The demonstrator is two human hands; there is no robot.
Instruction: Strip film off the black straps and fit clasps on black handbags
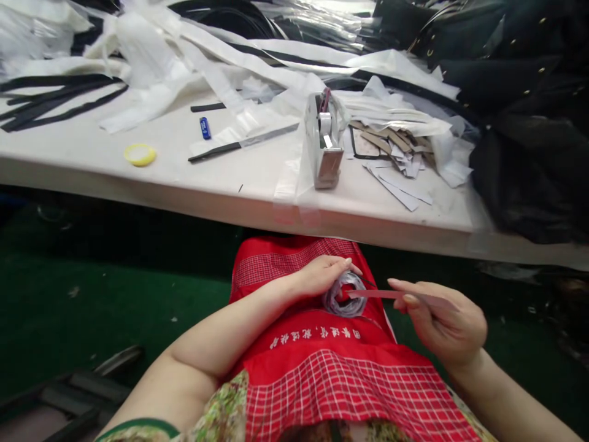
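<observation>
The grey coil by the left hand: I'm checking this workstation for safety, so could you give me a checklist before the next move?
1. Left hand on the grey coil: ok; it holds the upper edge.
2. Right hand gripping the flat strip: ok; held between thumb and fingers.
3. Left fingertips away from the strip's tip: cannot tell; some are hidden.
4. Strip's edge blunt: cannot tell from this view.
5. Tape dispenser upright: ok; it stands near the table's front edge.
6. Table free of loose scraps: not ok; paper scraps lie beside the dispenser.
</observation>
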